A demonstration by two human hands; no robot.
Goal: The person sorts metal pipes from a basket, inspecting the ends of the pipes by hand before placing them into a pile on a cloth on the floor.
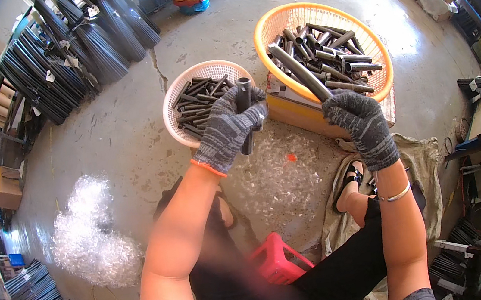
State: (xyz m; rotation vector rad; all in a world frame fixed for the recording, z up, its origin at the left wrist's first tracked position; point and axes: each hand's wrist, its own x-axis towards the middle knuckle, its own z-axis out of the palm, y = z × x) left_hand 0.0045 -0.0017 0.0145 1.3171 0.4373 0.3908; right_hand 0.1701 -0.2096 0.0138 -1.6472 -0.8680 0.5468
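Note:
My left hand (225, 127), in a grey knitted glove with an orange cuff, is closed around a short dark tube (244, 92) held nearly upright. In my right hand (362, 125), gloved the same way, is one end of a longer dark tube (300, 72). That tube slants up and left across the near rim of an orange plastic basket (388, 64). Many loose dark tubes (334, 55) lie jumbled inside it. Just beyond my left hand stands a smaller pale pink basket (170, 120) with shorter, thinner dark tubes (197, 98) in it.
A cardboard box (296, 112) supports the orange basket. Clear plastic scraps (91, 236) are heaped on the floor at left; more shreds (280, 175) lie between my feet. A red plastic stool (276, 257) is beneath me. Sacking (431, 164) spreads at right. Bundled dark rods (47, 69) stand far left.

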